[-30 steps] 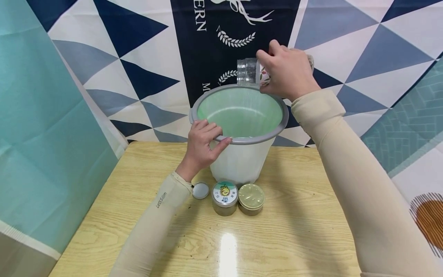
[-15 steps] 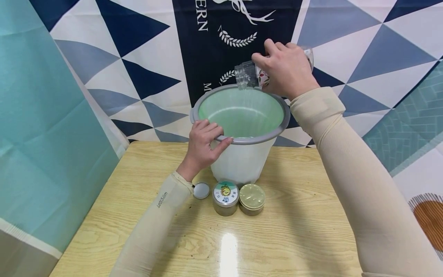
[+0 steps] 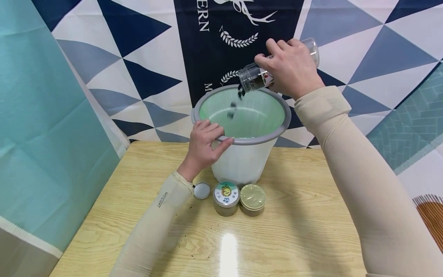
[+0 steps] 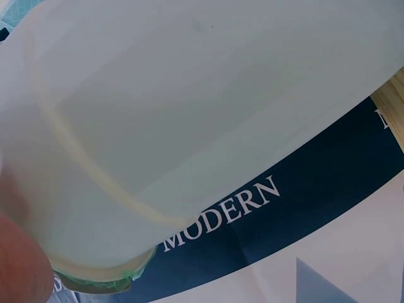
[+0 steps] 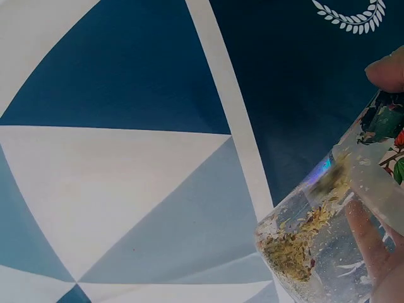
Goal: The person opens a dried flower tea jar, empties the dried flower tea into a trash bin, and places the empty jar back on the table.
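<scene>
Partly hidden jar (image 3: 254,77) in right hand (image 3: 290,69), bin (image 3: 242,139) bottom unseen

Wooden table (image 3: 304,231), light grain, glare patch near the front edge. Three items lie in a row on it, just in front of the white container:
- small round silver lid (image 3: 201,190), flat, leftmost;
- round tin with printed label on its lid (image 3: 226,197), middle;
- round tin with plain gold lid (image 3: 252,199), right, touching the labelled tin.

A few dark specks are scattered on the tabletop near the lid.

Backdrop cloth (image 3: 138,57): navy, grey-blue and white triangles; central navy panel with white laurel motif and lettering. Left wrist view reads "MODERN" (image 4: 221,213). Teal sheet (image 3: 45,134) hangs at left.
</scene>
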`<state>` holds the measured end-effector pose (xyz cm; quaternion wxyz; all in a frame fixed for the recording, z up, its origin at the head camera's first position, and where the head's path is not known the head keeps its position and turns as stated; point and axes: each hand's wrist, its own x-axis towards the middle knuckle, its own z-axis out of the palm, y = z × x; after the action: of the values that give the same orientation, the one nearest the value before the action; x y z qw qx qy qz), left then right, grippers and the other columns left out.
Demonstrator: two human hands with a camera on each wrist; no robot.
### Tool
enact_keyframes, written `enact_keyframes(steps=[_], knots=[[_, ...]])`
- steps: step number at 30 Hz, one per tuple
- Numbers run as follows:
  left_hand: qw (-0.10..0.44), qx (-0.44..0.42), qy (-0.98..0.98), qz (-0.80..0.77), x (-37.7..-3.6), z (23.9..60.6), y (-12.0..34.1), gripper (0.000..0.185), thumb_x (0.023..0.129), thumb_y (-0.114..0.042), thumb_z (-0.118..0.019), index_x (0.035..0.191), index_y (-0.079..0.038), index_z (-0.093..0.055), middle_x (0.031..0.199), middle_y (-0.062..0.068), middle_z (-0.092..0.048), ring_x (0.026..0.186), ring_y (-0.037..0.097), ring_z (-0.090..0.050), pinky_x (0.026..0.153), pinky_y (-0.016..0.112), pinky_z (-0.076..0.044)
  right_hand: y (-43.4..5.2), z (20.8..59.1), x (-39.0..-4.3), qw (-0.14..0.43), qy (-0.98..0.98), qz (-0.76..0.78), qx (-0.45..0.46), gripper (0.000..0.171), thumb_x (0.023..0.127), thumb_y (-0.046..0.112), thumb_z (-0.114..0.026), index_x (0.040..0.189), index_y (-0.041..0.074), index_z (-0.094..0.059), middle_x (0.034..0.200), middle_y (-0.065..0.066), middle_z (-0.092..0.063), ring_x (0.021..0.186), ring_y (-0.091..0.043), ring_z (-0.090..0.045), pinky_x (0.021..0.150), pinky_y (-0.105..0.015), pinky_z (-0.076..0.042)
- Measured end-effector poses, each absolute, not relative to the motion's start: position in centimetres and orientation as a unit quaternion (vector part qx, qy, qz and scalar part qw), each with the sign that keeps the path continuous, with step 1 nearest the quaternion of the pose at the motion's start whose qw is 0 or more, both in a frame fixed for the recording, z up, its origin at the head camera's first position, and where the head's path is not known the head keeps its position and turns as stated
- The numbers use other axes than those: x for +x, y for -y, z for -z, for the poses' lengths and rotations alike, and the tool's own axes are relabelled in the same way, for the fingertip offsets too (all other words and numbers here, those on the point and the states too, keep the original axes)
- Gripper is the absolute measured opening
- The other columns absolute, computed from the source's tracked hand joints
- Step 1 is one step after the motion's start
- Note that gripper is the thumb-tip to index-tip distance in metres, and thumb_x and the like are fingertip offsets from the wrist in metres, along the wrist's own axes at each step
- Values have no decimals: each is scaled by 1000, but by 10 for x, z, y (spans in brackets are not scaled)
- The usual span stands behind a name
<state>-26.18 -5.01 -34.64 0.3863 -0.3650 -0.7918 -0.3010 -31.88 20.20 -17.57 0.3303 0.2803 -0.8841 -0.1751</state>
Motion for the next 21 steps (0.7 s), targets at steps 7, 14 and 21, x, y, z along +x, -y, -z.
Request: enact_keyframes(steps=[7, 14, 21], knots=[[385, -363, 793, 301, -262, 347, 50, 70, 105, -69, -32, 74, -13, -61, 70, 0, -55, 79, 22, -47, 84, 42, -39, -205, 174, -318, 331, 884, 176, 278, 56, 75, 12, -88, 122, 10, -57, 110, -23, -52, 100, -42, -59, 93, -56, -54], [385, -363, 795, 297, -263, 347, 51, 70, 105, -69, -31, 72, -13, -57, 69, 0, -53, 78, 22, -46, 84, 42, -39, -208, 174, -317, 331, 882, 187, 278, 56, 76, 9, -86, 125, 12, -58, 111, -23, -53, 100, -42, -60, 97, -56, -53], [381, -361, 798, 296, -261, 345, 51, 71, 104, -70, -31, 73, -12, -58, 69, 0, -53, 79, 22, -47, 85, 43, -39, -209, 172, -316, 353, 866, 216, 282, 47, 86, 1, -78, 129, 14, -61, 120, -26, -57, 110, -45, -62, 110, -56, -48]])
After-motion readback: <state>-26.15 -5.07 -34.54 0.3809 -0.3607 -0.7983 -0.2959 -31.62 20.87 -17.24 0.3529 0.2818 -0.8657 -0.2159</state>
